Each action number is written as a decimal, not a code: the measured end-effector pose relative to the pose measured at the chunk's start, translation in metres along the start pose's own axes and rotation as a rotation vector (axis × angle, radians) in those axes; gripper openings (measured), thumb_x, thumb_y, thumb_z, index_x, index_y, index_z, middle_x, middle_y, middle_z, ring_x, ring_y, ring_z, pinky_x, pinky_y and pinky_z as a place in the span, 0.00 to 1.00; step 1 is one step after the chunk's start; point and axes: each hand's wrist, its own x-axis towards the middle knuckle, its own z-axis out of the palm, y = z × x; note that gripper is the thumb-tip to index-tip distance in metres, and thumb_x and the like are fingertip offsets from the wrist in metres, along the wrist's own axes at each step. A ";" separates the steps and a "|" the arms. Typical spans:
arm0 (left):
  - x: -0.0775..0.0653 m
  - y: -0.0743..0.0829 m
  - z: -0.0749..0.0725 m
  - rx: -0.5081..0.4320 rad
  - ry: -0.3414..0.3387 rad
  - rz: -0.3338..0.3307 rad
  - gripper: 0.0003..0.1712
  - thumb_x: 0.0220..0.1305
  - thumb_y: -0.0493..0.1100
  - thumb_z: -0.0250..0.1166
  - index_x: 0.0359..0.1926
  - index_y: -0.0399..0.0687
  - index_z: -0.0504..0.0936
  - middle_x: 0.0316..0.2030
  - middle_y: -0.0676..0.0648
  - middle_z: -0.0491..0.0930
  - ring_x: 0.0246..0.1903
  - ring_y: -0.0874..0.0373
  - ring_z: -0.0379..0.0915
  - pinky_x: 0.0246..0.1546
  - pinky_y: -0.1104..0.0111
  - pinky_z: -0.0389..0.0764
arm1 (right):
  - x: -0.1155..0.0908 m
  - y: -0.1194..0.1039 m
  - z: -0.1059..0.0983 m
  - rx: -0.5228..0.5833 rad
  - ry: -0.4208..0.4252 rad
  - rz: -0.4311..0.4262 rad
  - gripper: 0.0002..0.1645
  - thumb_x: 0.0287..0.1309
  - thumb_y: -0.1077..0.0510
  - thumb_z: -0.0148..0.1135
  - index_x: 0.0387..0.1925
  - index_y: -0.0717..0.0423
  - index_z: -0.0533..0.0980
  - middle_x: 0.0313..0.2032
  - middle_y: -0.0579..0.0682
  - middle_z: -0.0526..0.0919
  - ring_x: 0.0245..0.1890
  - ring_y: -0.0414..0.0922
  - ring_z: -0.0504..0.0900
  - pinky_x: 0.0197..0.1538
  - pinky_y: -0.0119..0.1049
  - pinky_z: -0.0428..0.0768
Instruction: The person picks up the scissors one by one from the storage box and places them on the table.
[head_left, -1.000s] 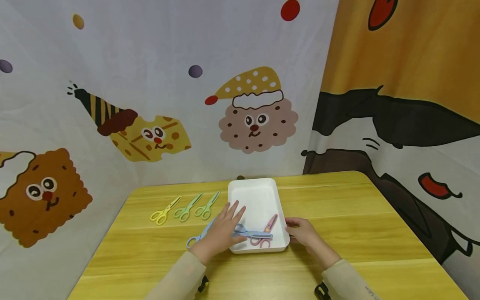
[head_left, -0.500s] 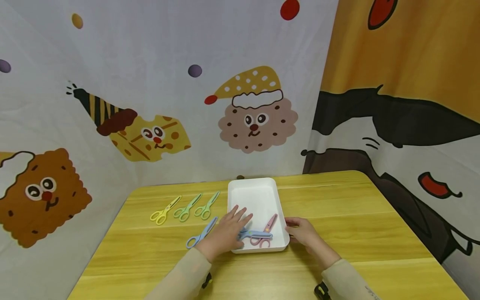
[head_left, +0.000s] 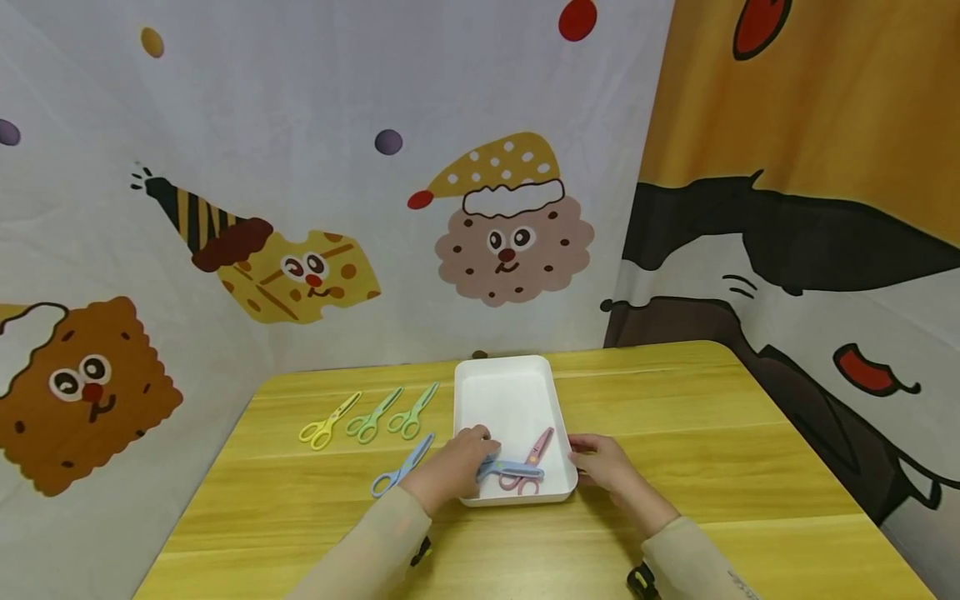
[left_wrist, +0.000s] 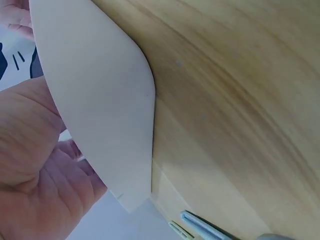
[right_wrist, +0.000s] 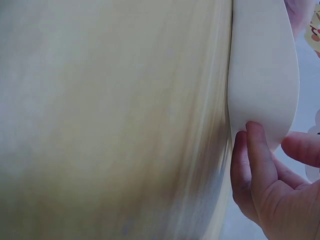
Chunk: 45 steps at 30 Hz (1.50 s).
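Observation:
A white tray [head_left: 510, 387] lies on the table. Inside its near half, blue scissors [head_left: 521, 471] overlap pink scissors [head_left: 540, 447]. My left hand [head_left: 452, 465] reaches over the tray's left rim, its fingers bent around the handle end of the blue scissors. In the left wrist view, the tray wall [left_wrist: 100, 90] hides the fingertips of the left hand [left_wrist: 45, 165]. My right hand [head_left: 606, 463] holds the tray's right side near the front corner. The right wrist view shows fingers [right_wrist: 257, 150] against the outer wall and the thumb at the rim.
Left of the tray, yellow scissors [head_left: 330, 422] and two green scissors [head_left: 375, 415] lie in a row. Another pair of blue scissors [head_left: 405, 465] lies nearer, beside the left hand. A printed curtain [head_left: 300, 125] hangs behind the wooden table [head_left: 712, 433].
My left hand has moved slightly right and down into the tray, and its spread fingers have curled over the blue scissors' handles. The right hand and the tray have stayed in place.

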 end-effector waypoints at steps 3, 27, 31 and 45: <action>0.001 -0.001 0.000 0.030 -0.015 -0.001 0.24 0.43 0.33 0.72 0.47 0.46 0.80 0.43 0.50 0.72 0.39 0.59 0.65 0.44 0.69 0.74 | 0.000 0.000 0.000 -0.006 -0.005 -0.004 0.22 0.61 0.70 0.51 0.57 0.74 0.68 0.52 0.69 0.75 0.44 0.55 0.80 0.42 0.47 0.83; 0.015 -0.001 0.010 -0.050 -0.011 -0.082 0.21 0.47 0.43 0.72 0.47 0.50 0.83 0.39 0.53 0.70 0.39 0.61 0.61 0.44 0.70 0.73 | 0.000 0.000 0.001 -0.009 0.005 0.010 0.22 0.61 0.70 0.52 0.57 0.74 0.68 0.53 0.70 0.73 0.45 0.55 0.80 0.42 0.47 0.83; 0.014 0.001 0.008 -0.115 -0.027 -0.128 0.22 0.49 0.44 0.72 0.48 0.50 0.82 0.42 0.52 0.70 0.41 0.61 0.62 0.48 0.69 0.74 | 0.000 0.000 0.001 -0.015 0.004 0.010 0.22 0.62 0.70 0.52 0.57 0.74 0.68 0.53 0.70 0.73 0.45 0.55 0.80 0.42 0.47 0.83; 0.014 0.005 0.005 -0.161 -0.034 -0.163 0.26 0.42 0.39 0.75 0.48 0.49 0.82 0.42 0.49 0.71 0.40 0.58 0.63 0.43 0.69 0.74 | 0.002 0.002 0.002 -0.023 0.008 0.003 0.22 0.61 0.69 0.53 0.57 0.74 0.69 0.52 0.70 0.74 0.44 0.55 0.80 0.42 0.47 0.83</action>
